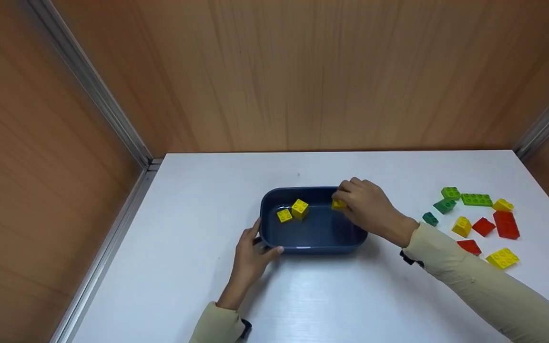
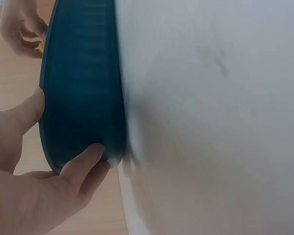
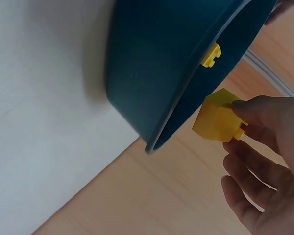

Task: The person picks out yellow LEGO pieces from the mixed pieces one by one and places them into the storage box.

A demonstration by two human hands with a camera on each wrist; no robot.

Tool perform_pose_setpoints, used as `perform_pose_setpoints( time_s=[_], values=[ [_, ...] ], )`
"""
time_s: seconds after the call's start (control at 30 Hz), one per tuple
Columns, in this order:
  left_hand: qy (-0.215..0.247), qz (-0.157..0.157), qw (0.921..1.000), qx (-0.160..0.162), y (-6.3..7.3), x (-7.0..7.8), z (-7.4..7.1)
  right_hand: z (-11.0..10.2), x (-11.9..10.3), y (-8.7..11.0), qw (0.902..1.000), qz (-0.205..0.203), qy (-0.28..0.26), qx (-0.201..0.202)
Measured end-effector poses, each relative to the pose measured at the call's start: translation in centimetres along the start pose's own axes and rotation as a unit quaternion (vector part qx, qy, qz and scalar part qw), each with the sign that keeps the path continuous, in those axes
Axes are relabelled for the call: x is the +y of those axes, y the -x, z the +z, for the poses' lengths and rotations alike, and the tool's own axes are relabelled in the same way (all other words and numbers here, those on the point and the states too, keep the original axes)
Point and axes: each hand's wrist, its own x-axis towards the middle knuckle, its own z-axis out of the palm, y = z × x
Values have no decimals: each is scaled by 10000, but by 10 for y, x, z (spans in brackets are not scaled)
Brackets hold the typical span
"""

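A dark blue rectangular dish (image 1: 312,249) stands on the white table, and two yellow toy bricks (image 1: 299,209) lie inside it, toward its left. My left hand (image 1: 249,257) holds the dish's near left corner, thumb along the near wall and fingers at the left end. Over the dish's right end, my right hand (image 1: 367,205) pinches a yellow brick (image 3: 218,117) between thumb and fingertips. In the right wrist view that brick hangs just above the rim, its studs facing the palm. In the left wrist view the hand's fingers (image 2: 83,169) press the dish's outer wall.
To the right on the table (image 1: 169,247) lie several loose bricks: a long light green brick (image 1: 476,199), dark green bricks (image 1: 445,206), red bricks (image 1: 506,225) and yellow bricks (image 1: 503,258). My right forearm passes close by them. Wooden panels (image 1: 303,76) enclose the table behind and at the sides.
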Motion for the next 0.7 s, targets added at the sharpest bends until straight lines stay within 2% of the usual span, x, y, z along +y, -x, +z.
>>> perform_pose_setpoints(
  time_s=[0.23,0.47,0.7],
  values=[
    [62,-30,10000,-15,1,0,0,4,-7,-13,9996,-160,62,-222],
    [-32,84,10000,17,1,0,0,10,-11,-26,9988,-144,95,-463],
    [-73,53,10000,2,-1,0,0,15,-11,-36,9972,-169,87,-717]
  ],
)
